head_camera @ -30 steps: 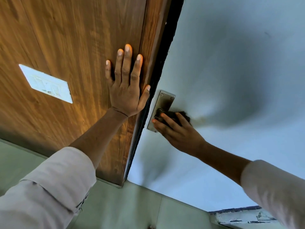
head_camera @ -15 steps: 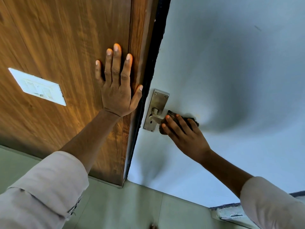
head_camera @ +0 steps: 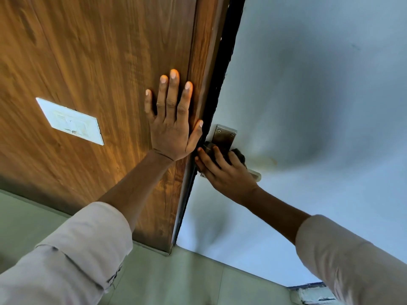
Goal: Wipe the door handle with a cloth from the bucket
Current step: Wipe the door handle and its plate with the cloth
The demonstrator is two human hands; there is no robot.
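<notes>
A metal door handle sits on a pale blue door [head_camera: 319,95]; its backplate [head_camera: 224,136] shows above my fingers and the lever's end [head_camera: 255,173] pokes out to the right of my hand. My right hand [head_camera: 226,175] presses a dark cloth [head_camera: 239,154] against the handle's base, next to the door's edge. The cloth is mostly hidden under my fingers. My left hand [head_camera: 171,126] lies flat with fingers spread on the brown wooden panel [head_camera: 99,62] left of the door gap. The bucket is out of view.
A white switch plate [head_camera: 70,121] is mounted on the wooden panel to the left. Pale green floor tiles [head_camera: 176,280] run below. A worn white and blue ledge [head_camera: 312,293] sits at the bottom right.
My right hand slid the cloth left along the lever to the handle's base, so the lever's end now shows. The view shifted; my left hand stays flat on the wood.
</notes>
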